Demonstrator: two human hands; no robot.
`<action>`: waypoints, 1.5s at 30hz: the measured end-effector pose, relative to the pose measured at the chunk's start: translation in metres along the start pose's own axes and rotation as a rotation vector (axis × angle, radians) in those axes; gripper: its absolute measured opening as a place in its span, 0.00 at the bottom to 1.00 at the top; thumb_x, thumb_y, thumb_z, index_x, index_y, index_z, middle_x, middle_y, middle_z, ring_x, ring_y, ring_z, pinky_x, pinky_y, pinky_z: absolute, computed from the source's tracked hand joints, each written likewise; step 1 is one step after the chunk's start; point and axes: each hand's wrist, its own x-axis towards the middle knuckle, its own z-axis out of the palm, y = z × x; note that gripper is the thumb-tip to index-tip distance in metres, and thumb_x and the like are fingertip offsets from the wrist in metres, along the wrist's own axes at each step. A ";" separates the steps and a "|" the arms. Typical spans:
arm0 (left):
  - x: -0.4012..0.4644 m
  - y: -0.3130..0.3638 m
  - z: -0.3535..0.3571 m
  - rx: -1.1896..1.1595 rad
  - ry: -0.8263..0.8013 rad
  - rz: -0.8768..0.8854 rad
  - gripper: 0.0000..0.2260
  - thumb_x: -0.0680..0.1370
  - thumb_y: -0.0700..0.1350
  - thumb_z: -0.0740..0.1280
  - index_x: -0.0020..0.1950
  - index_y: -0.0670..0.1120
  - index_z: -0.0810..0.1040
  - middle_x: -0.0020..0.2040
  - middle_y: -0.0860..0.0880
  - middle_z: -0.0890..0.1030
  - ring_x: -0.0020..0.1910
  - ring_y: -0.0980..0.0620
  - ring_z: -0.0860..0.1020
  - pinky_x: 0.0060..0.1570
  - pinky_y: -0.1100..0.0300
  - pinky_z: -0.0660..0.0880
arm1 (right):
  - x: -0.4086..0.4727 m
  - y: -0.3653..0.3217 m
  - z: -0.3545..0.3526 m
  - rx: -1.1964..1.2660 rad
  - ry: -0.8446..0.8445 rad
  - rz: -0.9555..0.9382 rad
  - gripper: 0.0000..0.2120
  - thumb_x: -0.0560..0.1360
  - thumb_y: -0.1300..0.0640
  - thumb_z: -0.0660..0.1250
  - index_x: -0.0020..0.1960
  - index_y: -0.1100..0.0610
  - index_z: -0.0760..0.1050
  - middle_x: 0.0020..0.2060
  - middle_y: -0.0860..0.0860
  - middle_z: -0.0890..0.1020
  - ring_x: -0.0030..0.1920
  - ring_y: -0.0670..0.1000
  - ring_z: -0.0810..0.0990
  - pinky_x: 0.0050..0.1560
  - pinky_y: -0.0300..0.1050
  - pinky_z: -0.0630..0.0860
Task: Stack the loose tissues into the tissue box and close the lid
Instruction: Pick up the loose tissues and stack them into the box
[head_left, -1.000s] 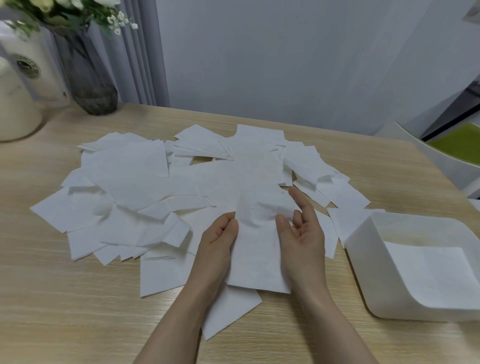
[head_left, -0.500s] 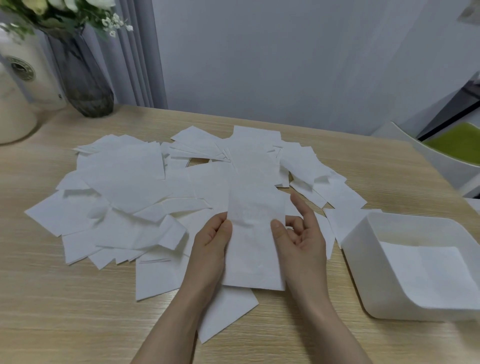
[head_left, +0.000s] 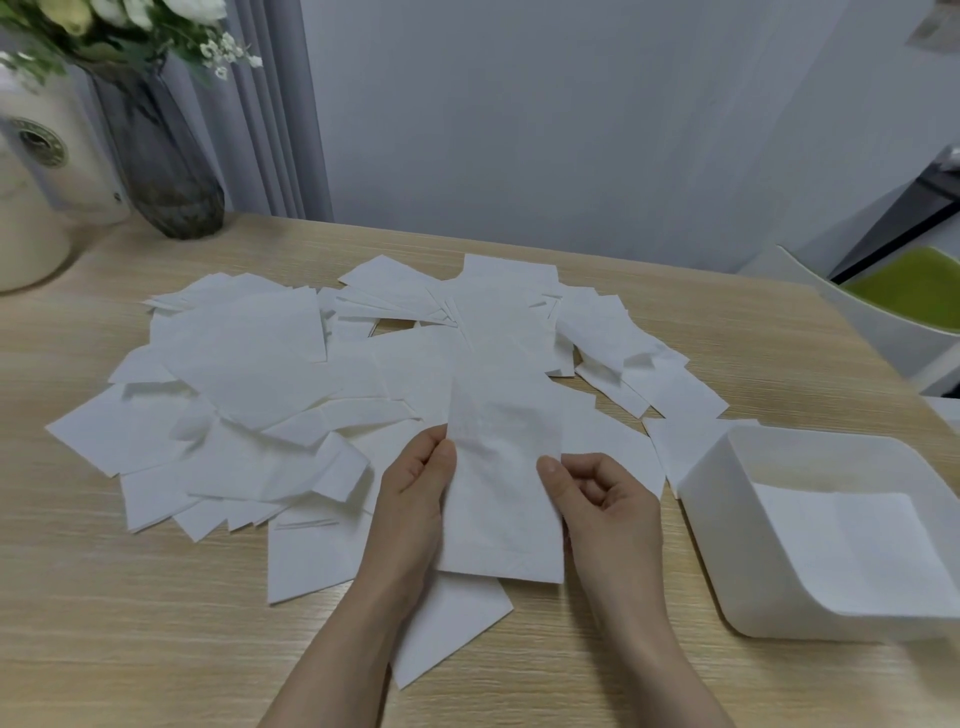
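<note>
Holding one folded tissue (head_left: 501, 483) by its two long edges, just left of the tissue box (head_left: 810, 525).

From the head camera, the left hand (head_left: 415, 509) pinches the left edge and the right hand (head_left: 605, 512) pinches the right edge, fingers curled. More loose tissues (head_left: 270, 395) lie spread left of the box and behind the hands. The box is open with tissues inside. Bare table (head_left: 130, 639) shows in front of the box.
</note>
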 end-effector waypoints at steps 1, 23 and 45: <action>0.000 0.000 0.000 0.001 -0.003 -0.003 0.10 0.83 0.43 0.59 0.55 0.46 0.81 0.51 0.49 0.85 0.52 0.51 0.83 0.52 0.56 0.77 | 0.000 0.000 0.000 -0.006 0.007 -0.002 0.06 0.73 0.57 0.72 0.42 0.60 0.80 0.35 0.59 0.82 0.34 0.48 0.79 0.36 0.39 0.75; -0.001 0.000 0.002 0.024 -0.020 0.010 0.10 0.83 0.44 0.60 0.58 0.46 0.80 0.52 0.49 0.85 0.53 0.51 0.83 0.50 0.58 0.77 | -0.001 0.005 0.007 -0.040 0.046 -0.026 0.07 0.74 0.57 0.71 0.41 0.59 0.77 0.35 0.61 0.81 0.32 0.46 0.75 0.32 0.34 0.71; -0.003 0.002 0.002 -0.064 0.009 -0.004 0.09 0.82 0.41 0.61 0.59 0.44 0.78 0.50 0.46 0.86 0.49 0.48 0.84 0.49 0.54 0.80 | -0.006 0.011 0.003 -0.029 0.040 -0.018 0.10 0.74 0.56 0.72 0.54 0.48 0.77 0.37 0.44 0.81 0.34 0.43 0.76 0.38 0.30 0.73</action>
